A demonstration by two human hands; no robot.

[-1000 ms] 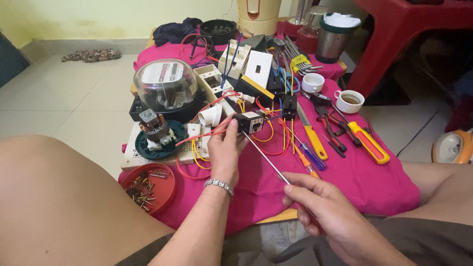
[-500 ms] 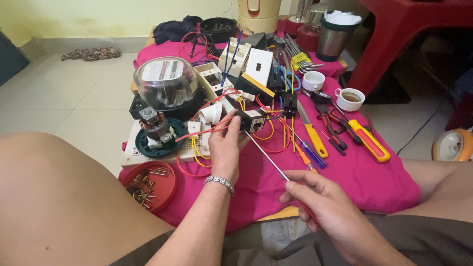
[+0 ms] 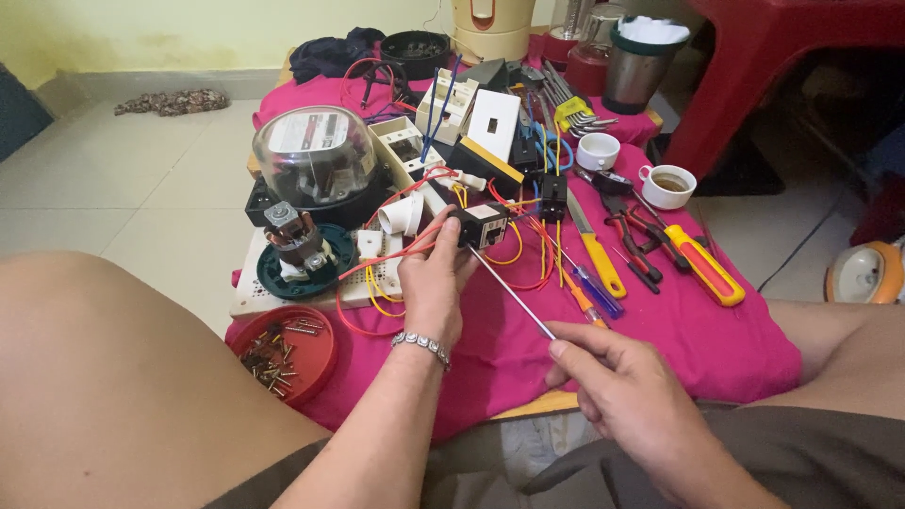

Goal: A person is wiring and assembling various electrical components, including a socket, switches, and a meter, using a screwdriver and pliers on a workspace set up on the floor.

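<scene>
One black relay block [image 3: 483,224], one screwdriver [image 3: 514,294], two hands gripping.

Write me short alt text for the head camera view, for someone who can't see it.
A person's left hand holds a small black wired box while the right hand points a thin screwdriver at it. They work over a pink cloth strewn with tools, coloured wires, a glass-domed meter, two cups and a red dish of screws.
</scene>
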